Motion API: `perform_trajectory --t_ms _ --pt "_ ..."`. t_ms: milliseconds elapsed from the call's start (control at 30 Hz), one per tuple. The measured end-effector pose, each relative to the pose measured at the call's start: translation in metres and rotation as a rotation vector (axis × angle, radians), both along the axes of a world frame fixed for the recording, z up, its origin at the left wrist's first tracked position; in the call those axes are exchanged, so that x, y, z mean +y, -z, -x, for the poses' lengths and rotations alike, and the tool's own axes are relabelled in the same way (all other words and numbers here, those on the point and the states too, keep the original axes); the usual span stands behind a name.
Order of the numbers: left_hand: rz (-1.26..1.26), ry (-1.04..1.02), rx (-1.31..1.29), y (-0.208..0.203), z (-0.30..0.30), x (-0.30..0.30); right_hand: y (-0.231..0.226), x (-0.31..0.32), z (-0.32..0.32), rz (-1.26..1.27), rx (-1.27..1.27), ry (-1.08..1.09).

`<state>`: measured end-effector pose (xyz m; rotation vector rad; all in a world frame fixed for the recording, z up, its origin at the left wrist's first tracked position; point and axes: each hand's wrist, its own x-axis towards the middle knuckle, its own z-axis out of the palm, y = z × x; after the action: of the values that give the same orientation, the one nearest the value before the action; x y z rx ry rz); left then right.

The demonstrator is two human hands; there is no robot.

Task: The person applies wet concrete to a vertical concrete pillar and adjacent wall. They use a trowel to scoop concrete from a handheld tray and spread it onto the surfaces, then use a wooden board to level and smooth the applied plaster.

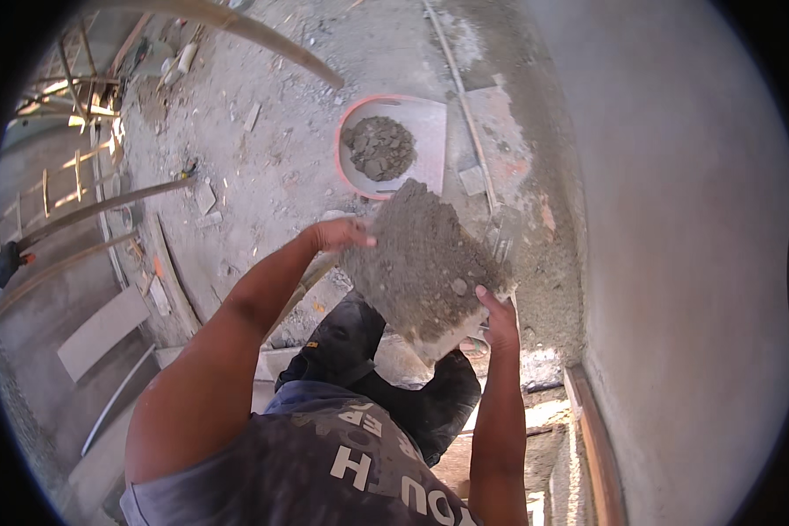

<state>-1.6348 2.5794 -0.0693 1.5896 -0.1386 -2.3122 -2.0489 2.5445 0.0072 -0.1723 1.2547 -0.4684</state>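
Observation:
I hold a flat board heaped with grey mortar point(421, 259) in front of me, tilted, next to a grey plastered wall point(675, 219). My left hand point(340, 233) grips the board's left edge. My right hand point(498, 317) grips its lower right edge, with the thumb up on the mortar. Below the board my black rubber boots point(351, 337) stand on the rough floor.
An orange-rimmed basin point(349, 131) with a lump of mortar point(379, 147) sits on the dusty ground ahead. Long metal pipes point(96, 209) and wooden scaffolding point(70, 96) stand at the left. A wooden strip point(594, 438) runs along the wall's foot. Spilled mortar point(548, 263) lies along the wall base.

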Motion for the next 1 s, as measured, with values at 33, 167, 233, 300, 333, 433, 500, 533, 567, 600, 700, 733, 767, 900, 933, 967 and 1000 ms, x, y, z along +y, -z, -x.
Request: perform_trajectory --t_ms 33,167,233,300,333,433,500,533,567,600,700,733,767,900,933,967,1000 --pt "-0.018 -0.148 -0.106 0.004 -0.026 0.004 0.003 -0.012 -0.030 0.002 0.011 -0.018" --pt "-0.162 -0.615 -0.402 0.020 -0.093 0.013 0.063 -0.054 -0.139 -0.062 0.103 -0.078" --pt "-0.349 -0.689 -0.328 0.027 -0.077 0.035 0.108 -0.064 -0.185 -0.149 0.144 -0.031" --pt "-0.262 -0.771 0.058 0.041 -0.054 0.031 0.157 -0.066 -0.231 -0.194 0.127 0.102" --pt "-0.174 -0.834 0.082 0.054 -0.041 0.014 0.182 -0.069 -0.251 -0.200 0.144 0.131" --pt "0.032 -0.978 -0.054 0.116 -0.017 -0.030 0.236 -0.074 -0.317 -0.267 0.189 0.285" --pt "0.050 -1.012 -0.296 0.167 -0.036 -0.050 0.259 -0.080 -0.349 -0.308 0.160 0.339" --pt "0.048 -1.038 -0.367 0.188 -0.054 -0.059 0.269 -0.084 -0.361 -0.316 0.111 0.334" --pt "0.145 -0.562 -0.692 0.212 -0.108 -0.051 0.266 -0.081 -0.391 -0.347 0.018 0.308" --pt "0.123 -0.439 -0.743 0.223 -0.115 -0.042 0.274 -0.073 -0.388 -0.305 0.071 0.203" --pt "-0.111 -0.847 -0.473 0.197 -0.083 -0.092 0.283 -0.048 -0.278 -0.305 0.348 -0.309" --pt "-0.073 -0.858 -0.497 0.190 -0.093 -0.085 0.260 -0.037 -0.265 -0.178 0.430 -0.487" --pt "-0.021 -0.865 -0.486 0.187 -0.092 -0.090 0.260 -0.035 -0.235 -0.066 0.477 -0.623" --pt "0.015 -0.502 -0.685 0.195 -0.105 -0.081 0.253 -0.049 -0.162 -0.034 0.567 -0.830" --pt "0.069 -0.379 -0.799 0.202 -0.109 -0.076 0.253 -0.063 -0.152 -0.120 0.528 -0.809" --pt "0.124 -0.258 -0.908 0.215 -0.114 -0.071 0.250 -0.076 -0.146 -0.203 0.492 -0.790" --pt "0.191 -0.128 -0.995 0.224 -0.112 -0.075 0.256 -0.083 -0.133 -0.169 0.515 -0.785"
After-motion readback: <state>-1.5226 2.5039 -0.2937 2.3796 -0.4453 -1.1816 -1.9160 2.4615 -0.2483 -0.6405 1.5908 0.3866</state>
